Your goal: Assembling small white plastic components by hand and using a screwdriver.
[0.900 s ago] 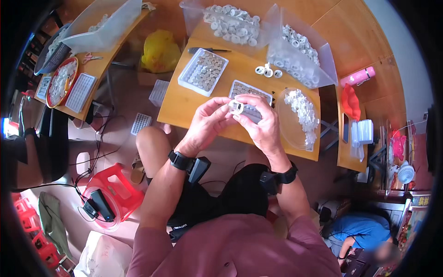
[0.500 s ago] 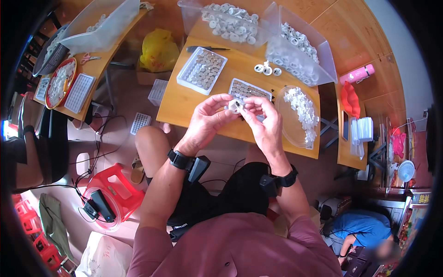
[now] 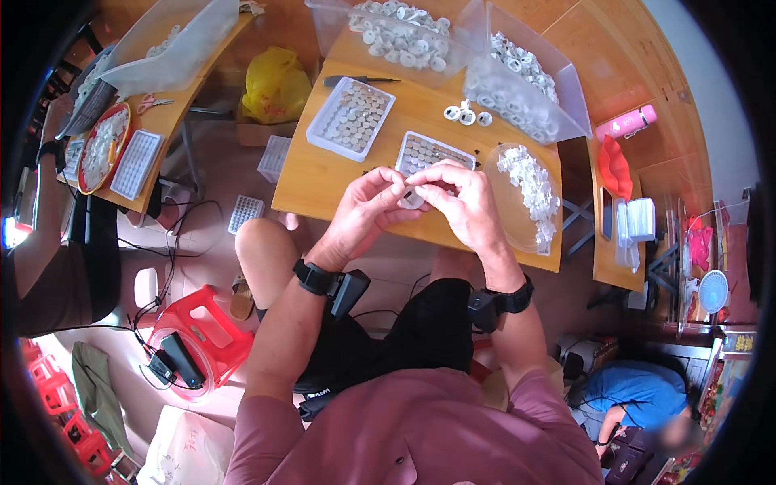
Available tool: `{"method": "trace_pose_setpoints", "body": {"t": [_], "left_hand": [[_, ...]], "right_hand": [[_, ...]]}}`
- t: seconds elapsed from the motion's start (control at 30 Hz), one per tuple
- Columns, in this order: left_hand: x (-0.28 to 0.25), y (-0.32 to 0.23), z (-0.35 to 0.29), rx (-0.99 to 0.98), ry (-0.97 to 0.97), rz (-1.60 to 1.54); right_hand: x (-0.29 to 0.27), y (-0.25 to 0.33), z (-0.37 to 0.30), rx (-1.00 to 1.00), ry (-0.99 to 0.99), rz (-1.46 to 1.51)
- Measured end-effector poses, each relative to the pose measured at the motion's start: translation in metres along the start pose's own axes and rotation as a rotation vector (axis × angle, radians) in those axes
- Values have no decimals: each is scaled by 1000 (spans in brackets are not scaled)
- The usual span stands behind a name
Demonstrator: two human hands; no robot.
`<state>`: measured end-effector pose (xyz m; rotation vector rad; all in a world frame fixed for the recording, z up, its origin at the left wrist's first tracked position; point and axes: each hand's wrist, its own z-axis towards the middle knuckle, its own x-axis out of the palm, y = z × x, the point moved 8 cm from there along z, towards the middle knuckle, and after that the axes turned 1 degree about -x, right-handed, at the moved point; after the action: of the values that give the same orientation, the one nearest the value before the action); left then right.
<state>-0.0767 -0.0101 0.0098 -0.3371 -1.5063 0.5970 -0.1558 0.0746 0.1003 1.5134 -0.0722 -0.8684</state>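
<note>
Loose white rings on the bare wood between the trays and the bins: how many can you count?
3. The white rings lie in a close cluster on the wooden table, just behind the nearer grid tray. None seem hidden.

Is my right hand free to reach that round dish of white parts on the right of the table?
Probably not yet: the right hand and left hand both pinch a small white part. The dish lies beside it, unobstructed.

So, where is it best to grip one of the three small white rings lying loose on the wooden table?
Pinch a small white ring across its outer rim, from above. It lies flat on the wooden table, apart from its neighbours, leaving the rim free.
</note>
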Motion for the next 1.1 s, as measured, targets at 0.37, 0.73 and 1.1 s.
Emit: {"method": "trace_pose_setpoints", "body": {"t": [0.37,0.73,1.1], "left_hand": [[7,0,-1,-42,-1,15],[4,3,0,-46,13,-20],[-4,2,0,-38,-31,16]], "right_hand": [[-3,-4,-5,54,-103,74],[-4,-2,-9,45,-149,-61],[0,-9,-7,98,-141,-22]]}}
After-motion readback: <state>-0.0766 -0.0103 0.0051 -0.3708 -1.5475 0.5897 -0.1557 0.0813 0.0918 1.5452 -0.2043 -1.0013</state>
